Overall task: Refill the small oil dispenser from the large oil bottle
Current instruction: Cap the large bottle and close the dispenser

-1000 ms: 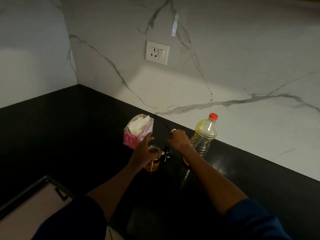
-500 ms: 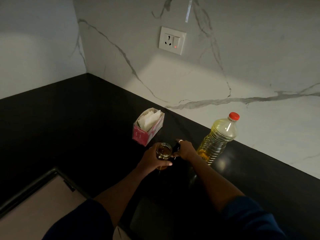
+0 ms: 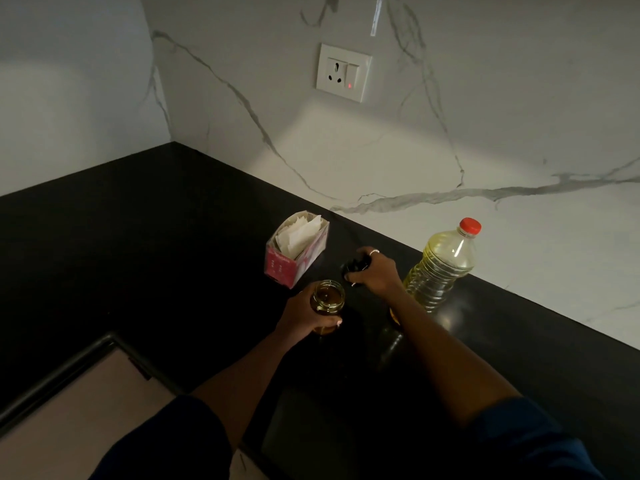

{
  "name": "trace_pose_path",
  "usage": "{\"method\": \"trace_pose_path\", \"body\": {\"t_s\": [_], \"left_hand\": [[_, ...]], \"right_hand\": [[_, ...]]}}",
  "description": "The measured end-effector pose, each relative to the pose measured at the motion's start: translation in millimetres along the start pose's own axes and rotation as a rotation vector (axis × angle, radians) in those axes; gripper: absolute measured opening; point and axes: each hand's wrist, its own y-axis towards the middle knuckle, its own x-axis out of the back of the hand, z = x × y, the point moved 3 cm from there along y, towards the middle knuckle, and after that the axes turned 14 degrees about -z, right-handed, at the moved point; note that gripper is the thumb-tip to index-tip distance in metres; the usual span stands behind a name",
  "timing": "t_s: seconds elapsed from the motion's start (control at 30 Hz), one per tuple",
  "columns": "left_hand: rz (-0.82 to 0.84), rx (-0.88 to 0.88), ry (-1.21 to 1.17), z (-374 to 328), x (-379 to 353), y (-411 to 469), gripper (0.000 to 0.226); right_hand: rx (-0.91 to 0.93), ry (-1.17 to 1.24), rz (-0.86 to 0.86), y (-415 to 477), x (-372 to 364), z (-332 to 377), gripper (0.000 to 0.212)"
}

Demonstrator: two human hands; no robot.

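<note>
Gripping the uncapped glass oil dispenser (image 3: 327,299), left hand (image 3: 301,317) steadies it; right hand (image 3: 375,273) clasps its black top (image 3: 354,266). Opening step judged complete. Next: set top down, uncap large oil bottle (image 3: 440,268).

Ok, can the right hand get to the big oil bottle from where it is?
Probably yes: the oil bottle stands close beside the right hand, nothing between them, though that hand is holding a black cap.
</note>
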Motion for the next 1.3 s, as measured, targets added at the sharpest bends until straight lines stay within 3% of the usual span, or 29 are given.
{"method": "trace_pose_path", "body": {"t_s": [0.1,0.27,0.47,0.7,1.13,1.3], "left_hand": [[0.007,0.036,0.004,-2,0,-2,0.081],[0.034,0.05,0.027,-5,-1,-2,0.08],[0.034,-0.004,0.055,-3,-3,-1,0.074],[0.044,0.005,0.047,-2,-2,0,0.082],[0.03,0.044,0.06,5,-5,5,0.072],[-0.007,-0.01,0.159,1,-6,5,0.084]], "right_hand": [[0.051,0.088,0.02,-4,13,19,0.061],[0.171,0.088,0.263,-18,19,47,0.049],[0.28,-0.106,0.439,-32,3,56,0.052],[0.374,-0.262,0.474,-35,-9,58,0.057],[0.596,-0.51,0.554,-33,-18,66,0.062],[0.525,-0.516,0.448,-29,-26,64,0.052]]}}
